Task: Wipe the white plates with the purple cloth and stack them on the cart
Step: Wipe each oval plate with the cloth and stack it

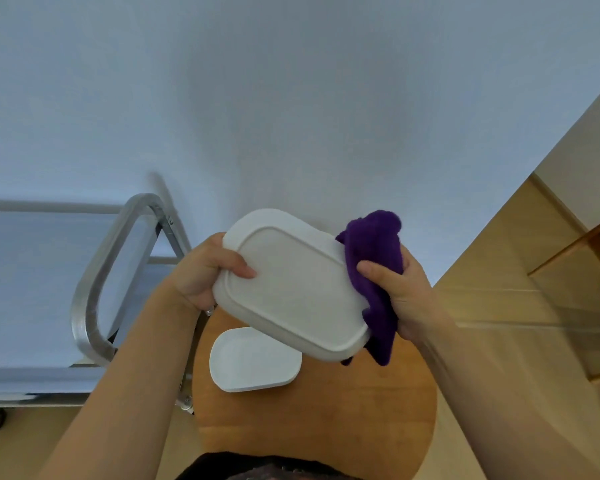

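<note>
a round wooden table [326, 420] stands near, with one white plate [255, 362] lying flat on its left part.

The raised plate [288, 282] hides the left hand's fingers [205, 271] and part of the lower plate [253, 362]. The purple cloth [374, 268] covers the right palm [402, 296]. The cart [94, 285] is cut by the left edge

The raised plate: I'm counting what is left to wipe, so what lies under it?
Under the raised plate a second white plate rests on the round wooden table, its far corner covered. Anything else beneath is hidden.
</note>
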### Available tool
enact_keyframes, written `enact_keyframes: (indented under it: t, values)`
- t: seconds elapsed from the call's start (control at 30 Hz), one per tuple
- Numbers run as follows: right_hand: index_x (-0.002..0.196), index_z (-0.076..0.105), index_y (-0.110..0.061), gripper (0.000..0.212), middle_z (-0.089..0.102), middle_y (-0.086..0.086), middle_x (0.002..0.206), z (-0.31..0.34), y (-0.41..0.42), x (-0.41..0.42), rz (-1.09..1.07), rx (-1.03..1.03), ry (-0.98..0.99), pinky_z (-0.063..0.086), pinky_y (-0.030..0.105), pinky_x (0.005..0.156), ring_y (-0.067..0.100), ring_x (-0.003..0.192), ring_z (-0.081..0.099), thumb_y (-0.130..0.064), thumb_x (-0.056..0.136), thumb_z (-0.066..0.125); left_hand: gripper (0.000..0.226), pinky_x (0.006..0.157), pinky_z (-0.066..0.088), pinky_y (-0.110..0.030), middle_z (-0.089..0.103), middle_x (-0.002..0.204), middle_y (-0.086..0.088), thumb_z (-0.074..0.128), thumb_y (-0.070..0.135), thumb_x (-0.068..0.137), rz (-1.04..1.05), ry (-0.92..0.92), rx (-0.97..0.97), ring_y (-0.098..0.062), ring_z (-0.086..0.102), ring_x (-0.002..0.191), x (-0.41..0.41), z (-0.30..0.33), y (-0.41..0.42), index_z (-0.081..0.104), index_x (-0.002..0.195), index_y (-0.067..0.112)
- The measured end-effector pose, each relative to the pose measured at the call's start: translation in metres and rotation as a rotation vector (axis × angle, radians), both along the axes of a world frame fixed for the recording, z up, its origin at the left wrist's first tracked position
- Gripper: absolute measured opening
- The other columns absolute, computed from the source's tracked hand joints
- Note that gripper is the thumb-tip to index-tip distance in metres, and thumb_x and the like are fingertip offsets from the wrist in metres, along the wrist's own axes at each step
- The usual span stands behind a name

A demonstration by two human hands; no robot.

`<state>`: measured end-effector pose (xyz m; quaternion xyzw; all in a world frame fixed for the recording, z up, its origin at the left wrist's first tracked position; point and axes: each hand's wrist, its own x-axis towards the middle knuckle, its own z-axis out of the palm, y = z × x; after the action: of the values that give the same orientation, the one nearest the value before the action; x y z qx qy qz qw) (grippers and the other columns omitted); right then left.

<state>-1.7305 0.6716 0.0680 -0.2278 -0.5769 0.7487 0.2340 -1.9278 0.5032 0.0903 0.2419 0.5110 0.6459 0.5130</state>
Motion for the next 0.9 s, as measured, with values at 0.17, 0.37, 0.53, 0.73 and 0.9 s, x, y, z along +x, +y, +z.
enact_keyframes:
  t: [0.17, 0.37, 0.53, 0.73, 0.9]
  values:
    - [0.114, 0.062, -0.015, 0.049, 0.072, 0.002, 0.095, -0.005, -0.017, -0.005, -0.305, -0.238, 0.141, 0.056, 0.034, 0.063, 0.02, 0.083, 0.07, -0.016, 0.068, 0.078, 0.038, 0.056, 0.058, -0.033, 0.072, 0.078, -0.011, 0.049, -0.004, 0.052, 0.164, -0.07, 0.042, -0.027, 0.07, 0.072, 0.009, 0.001, 0.004, 0.077, 0.071, 0.012]
    - [0.111, 0.061, -0.019, 0.036, 0.072, -0.003, 0.094, -0.01, -0.03, -0.01, -0.537, -0.361, 0.186, 0.057, 0.036, 0.068, 0.017, 0.085, 0.07, -0.016, 0.077, 0.073, 0.04, 0.056, 0.058, -0.033, 0.073, 0.078, -0.008, 0.05, -0.004, 0.046, 0.346, -0.14, 0.075, -0.024, 0.07, 0.071, 0.039, 0.003, 0.013, 0.076, 0.072, 0.011]
    - [0.104, 0.063, -0.015, 0.024, 0.072, -0.001, 0.084, -0.01, -0.043, -0.031, -0.622, -0.457, 0.22, 0.055, 0.029, 0.059, 0.017, 0.076, 0.071, -0.012, 0.082, 0.069, 0.047, 0.072, 0.057, -0.038, 0.074, 0.088, -0.008, 0.064, -0.003, 0.048, 0.446, -0.27, 0.115, -0.026, 0.07, 0.082, 0.102, -0.016, 0.036, 0.068, 0.094, 0.009]
    - [0.111, 0.061, -0.015, 0.039, 0.072, 0.006, 0.097, 0.002, -0.014, -0.017, -0.521, -0.323, 0.004, 0.059, 0.038, 0.067, 0.024, 0.085, 0.07, -0.016, 0.075, 0.075, 0.057, 0.071, 0.057, -0.033, 0.071, 0.109, -0.005, 0.079, 0.032, 0.065, 0.151, -0.27, 0.151, -0.021, 0.068, 0.097, 0.085, -0.027, 0.021, 0.06, 0.116, 0.015]
    - [0.103, 0.064, -0.014, 0.031, 0.073, 0.008, 0.088, 0.003, -0.003, -0.004, -0.191, -0.196, -0.139, 0.056, 0.034, 0.06, 0.025, 0.075, 0.071, -0.013, 0.074, 0.074, 0.041, 0.076, 0.055, -0.041, 0.07, 0.1, -0.012, 0.066, 0.031, 0.076, 0.127, -0.348, -0.109, -0.031, 0.067, 0.088, 0.049, -0.024, 0.022, 0.068, 0.109, 0.008]
